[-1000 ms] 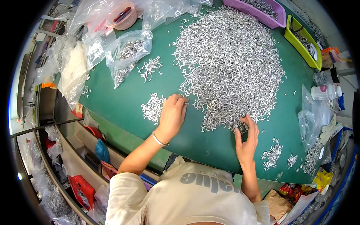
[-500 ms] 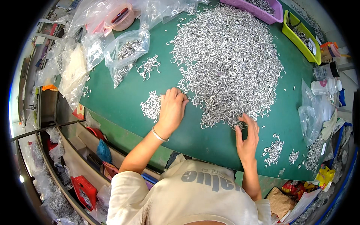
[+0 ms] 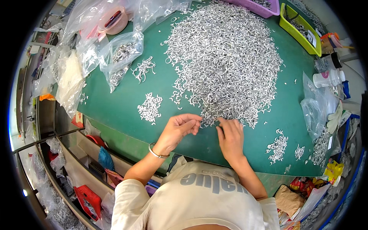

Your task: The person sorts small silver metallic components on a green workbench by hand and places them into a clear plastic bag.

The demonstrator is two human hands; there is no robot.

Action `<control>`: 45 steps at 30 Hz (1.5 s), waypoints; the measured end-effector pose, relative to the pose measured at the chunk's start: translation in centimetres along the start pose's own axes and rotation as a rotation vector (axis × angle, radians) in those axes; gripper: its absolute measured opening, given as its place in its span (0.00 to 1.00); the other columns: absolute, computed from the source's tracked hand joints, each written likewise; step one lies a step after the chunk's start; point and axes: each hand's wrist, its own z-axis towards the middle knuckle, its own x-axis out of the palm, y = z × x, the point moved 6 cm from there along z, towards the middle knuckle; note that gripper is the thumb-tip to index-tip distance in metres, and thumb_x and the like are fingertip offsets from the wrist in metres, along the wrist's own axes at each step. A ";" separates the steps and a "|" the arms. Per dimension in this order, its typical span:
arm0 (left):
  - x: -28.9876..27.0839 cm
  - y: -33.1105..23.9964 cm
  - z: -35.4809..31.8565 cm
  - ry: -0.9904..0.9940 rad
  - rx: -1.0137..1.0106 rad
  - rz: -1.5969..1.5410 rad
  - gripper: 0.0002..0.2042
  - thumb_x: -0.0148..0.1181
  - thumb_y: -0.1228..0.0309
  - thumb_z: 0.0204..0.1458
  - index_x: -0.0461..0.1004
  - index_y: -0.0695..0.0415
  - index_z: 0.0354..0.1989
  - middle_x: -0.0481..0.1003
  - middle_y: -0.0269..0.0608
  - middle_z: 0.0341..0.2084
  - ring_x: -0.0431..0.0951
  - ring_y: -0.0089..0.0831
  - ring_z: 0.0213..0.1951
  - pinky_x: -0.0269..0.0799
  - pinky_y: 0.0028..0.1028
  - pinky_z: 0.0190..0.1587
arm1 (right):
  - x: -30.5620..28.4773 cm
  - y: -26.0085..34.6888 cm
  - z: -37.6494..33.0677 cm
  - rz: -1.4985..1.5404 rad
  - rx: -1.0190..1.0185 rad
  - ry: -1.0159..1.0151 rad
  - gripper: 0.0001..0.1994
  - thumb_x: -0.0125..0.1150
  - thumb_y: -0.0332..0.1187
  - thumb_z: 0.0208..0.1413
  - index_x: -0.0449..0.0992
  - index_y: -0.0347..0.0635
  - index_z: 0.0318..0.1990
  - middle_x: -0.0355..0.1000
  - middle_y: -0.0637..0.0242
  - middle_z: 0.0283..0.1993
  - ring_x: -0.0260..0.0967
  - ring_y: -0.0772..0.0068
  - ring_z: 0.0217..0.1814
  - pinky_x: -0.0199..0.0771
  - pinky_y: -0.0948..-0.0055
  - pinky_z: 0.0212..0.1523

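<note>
Both the left hand (image 3: 177, 129) and right hand (image 3: 230, 137) are held curled, fingertips pinched at the near edge of the large heap of small silver hooks (image 3: 226, 61), where pieces are within reach.

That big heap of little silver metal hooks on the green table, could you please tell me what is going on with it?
A person works at the near edge of the large heap of small silver metal hooks on the green table. The left hand and right hand meet there, fingertips among the hooks. Smaller sorted clusters lie to the left, and clear plastic bags of hooks sit farther back.
</note>
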 end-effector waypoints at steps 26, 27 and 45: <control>12.0 -7.7 9.0 -0.052 0.953 1.293 0.14 0.60 0.79 0.47 0.71 0.60 0.44 0.65 0.47 0.51 0.65 0.48 0.54 0.61 0.39 0.55 | -15.1 -21.7 8.3 -0.504 0.198 -0.350 0.04 0.60 0.24 0.48 0.76 0.36 0.32 0.72 0.58 0.34 0.68 0.54 0.40 0.67 0.60 0.43; 12.3 -7.8 9.5 -0.049 0.973 1.321 0.15 0.60 0.79 0.47 0.71 0.59 0.44 0.65 0.47 0.52 0.64 0.48 0.55 0.60 0.39 0.56 | -15.0 -21.7 8.6 -0.455 0.196 -0.326 0.05 0.59 0.24 0.48 0.76 0.36 0.33 0.72 0.58 0.35 0.68 0.54 0.40 0.67 0.60 0.43; 13.0 -4.0 11.3 0.133 0.878 1.805 0.21 0.54 0.65 0.55 0.66 0.55 0.57 0.59 0.40 0.61 0.50 0.46 0.66 0.44 0.55 0.64 | -14.3 -21.9 8.5 -0.761 0.176 -0.281 0.05 0.62 0.30 0.47 0.75 0.39 0.30 0.69 0.62 0.34 0.64 0.61 0.41 0.62 0.63 0.41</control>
